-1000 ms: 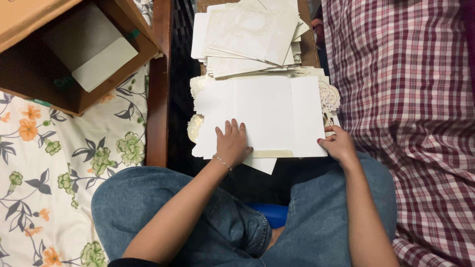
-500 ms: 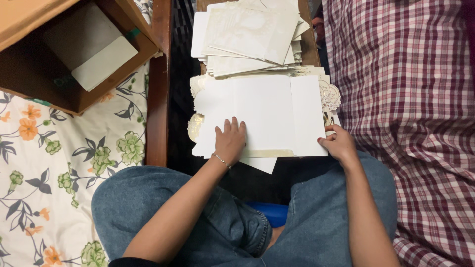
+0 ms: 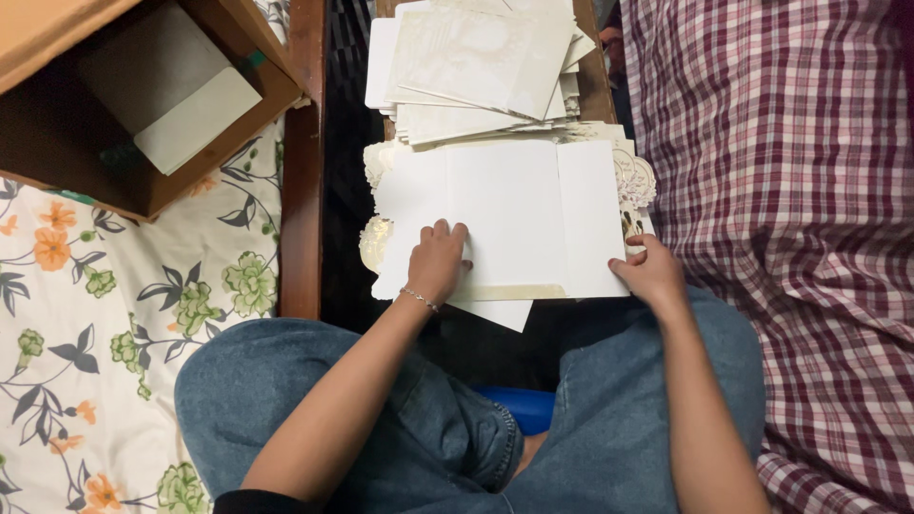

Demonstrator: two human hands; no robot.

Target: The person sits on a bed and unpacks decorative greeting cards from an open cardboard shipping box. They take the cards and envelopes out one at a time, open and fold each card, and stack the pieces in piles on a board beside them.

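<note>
1. One open white folded card (image 3: 514,214); one stack of cream cards (image 3: 481,67) behind it.
2. Left hand (image 3: 436,265): fingers together, flat on card's left panel.
3. Right hand (image 3: 650,271): fingers curled, pinching card's lower right corner.

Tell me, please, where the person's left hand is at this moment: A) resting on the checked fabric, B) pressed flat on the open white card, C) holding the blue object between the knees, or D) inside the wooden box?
B: the left hand lies palm-down on the open white card, fingers spread on its left half, while the right hand pinches the card's lower right corner.
</note>
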